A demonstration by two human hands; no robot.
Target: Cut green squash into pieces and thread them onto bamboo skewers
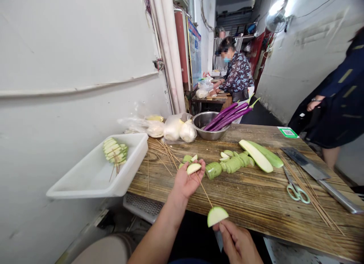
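Observation:
My left hand [182,184], palm up, holds a pale half-round zucchini slice [193,168] in its curled fingers. A thin bamboo skewer [205,190] runs from my right hand [240,243] to that slice, its tip at the slice's lower edge. Whether the tip has pierced it, I cannot tell. Another half-round slice [217,216] is threaded on the skewer, just above my right fingers, which pinch the lower end. Beyond my left hand lies a row of cut zucchini pieces [233,164], with a halved zucchini [257,154] to their right.
A white tray [131,180] at left holds skewered slices [115,151]. Loose skewers [167,152], bagged vegetables [176,129] and a steel bowl [212,135] of eggplants [227,116] line the back. Scissors [297,192] and a cleaver [305,163] lie right. Two people stand beyond.

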